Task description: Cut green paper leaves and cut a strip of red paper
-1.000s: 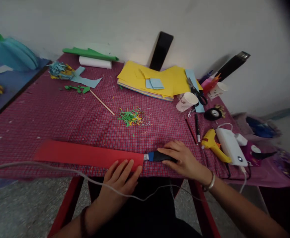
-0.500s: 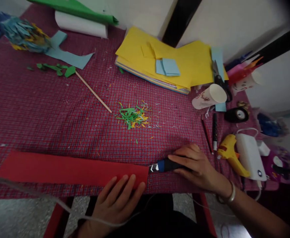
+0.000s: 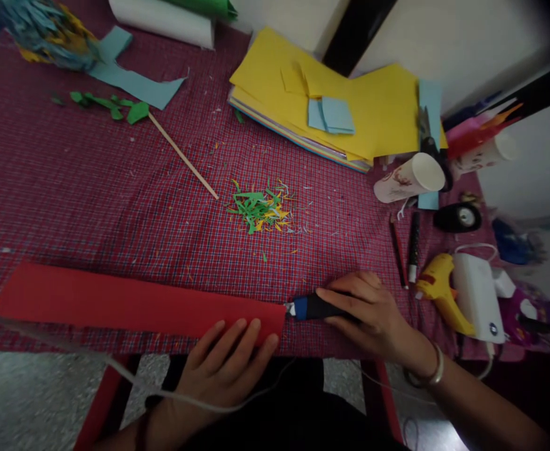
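A long red paper strip [image 3: 115,299] lies along the near edge of the table. My left hand [image 3: 225,369] rests palm down at its right end, fingers outstretched and pressing the paper flat. In my right hand [image 3: 373,313] is a black-and-blue-handled tool [image 3: 317,308], with the fingers closed around its handle. The short metal tip of that tool meets the right edge of the strip; its exact kind does not show. A white cord [image 3: 185,402] crosses in front of my left wrist.
Green and yellow paper scraps [image 3: 259,210] sit mid-table beside a wooden stick [image 3: 183,156]. Yellow sheets [image 3: 383,113] are stacked at the back. To the right stand a paper cup [image 3: 406,178], scissors [image 3: 428,134], a yellow glue gun [image 3: 437,285] and a white box [image 3: 477,294].
The view has shifted slightly, with the near table edge higher in the picture. The tool's tip has come closer against the strip's right end. Both hands keep about the same pose.
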Demonstrator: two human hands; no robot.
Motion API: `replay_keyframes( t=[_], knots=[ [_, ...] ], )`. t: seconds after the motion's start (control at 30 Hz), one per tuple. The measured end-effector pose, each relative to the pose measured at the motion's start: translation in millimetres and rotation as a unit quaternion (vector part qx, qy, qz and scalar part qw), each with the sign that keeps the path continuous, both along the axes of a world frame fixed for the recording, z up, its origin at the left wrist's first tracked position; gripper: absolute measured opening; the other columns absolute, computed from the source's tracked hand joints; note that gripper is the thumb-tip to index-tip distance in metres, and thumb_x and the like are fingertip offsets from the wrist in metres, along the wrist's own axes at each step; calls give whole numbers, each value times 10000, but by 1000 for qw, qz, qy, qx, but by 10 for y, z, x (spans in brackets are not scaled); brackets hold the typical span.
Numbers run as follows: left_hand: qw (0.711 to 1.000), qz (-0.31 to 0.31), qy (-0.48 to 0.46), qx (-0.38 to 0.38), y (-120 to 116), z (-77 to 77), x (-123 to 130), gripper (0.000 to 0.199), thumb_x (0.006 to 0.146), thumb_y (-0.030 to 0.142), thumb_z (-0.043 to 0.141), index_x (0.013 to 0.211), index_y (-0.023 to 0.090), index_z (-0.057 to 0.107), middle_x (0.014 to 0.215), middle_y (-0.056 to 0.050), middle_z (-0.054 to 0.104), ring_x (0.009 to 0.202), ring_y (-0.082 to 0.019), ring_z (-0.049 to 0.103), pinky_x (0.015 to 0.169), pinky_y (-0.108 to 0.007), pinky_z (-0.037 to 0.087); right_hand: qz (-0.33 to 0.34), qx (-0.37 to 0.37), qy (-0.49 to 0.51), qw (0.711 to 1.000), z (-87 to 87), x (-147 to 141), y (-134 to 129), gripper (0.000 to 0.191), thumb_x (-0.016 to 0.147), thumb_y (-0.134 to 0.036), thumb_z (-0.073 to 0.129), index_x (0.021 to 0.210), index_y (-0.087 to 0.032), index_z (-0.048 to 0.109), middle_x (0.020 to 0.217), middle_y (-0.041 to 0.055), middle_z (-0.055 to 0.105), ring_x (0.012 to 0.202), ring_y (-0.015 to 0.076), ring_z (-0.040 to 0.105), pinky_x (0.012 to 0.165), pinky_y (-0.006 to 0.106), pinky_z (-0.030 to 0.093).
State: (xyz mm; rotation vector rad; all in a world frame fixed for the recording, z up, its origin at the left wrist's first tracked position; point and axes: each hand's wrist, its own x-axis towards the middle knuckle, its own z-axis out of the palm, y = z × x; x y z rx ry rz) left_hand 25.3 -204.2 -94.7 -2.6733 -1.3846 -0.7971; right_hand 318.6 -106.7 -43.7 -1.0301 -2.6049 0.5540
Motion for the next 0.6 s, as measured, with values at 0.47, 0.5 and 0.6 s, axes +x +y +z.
replay_keyframes(
  t=[0.47,0.5,0.6],
  knots=[
    [1000,-3,22,-19,19,105,-25,440,843,307,636,1280,310,583,1257,-10,630,1211,-189,502,1128,-373,316,3,12,-1,1000,-31,96,-5,384,910,-230,603,1291,-227,557,1039,69,612,915,212,551,747,372,430],
    [999,6,28,-33,33,157,-67,456,841,327,640,1291,301,572,1273,-19,622,1207,-197,508,1110,-371,337,4,18,-3,1000,-46,107,0,382,910,-234,604,1289,-229,560,1042,70,613,919,214,553,747,372,432],
    [992,68,49,-92,84,310,-288,485,853,401,614,1309,246,553,1307,-58,609,1219,-229,513,1102,-402,341,11,29,1,1000,-79,122,19,381,908,-242,608,1287,-232,565,1038,73,619,912,216,560,747,376,436]
  ],
)
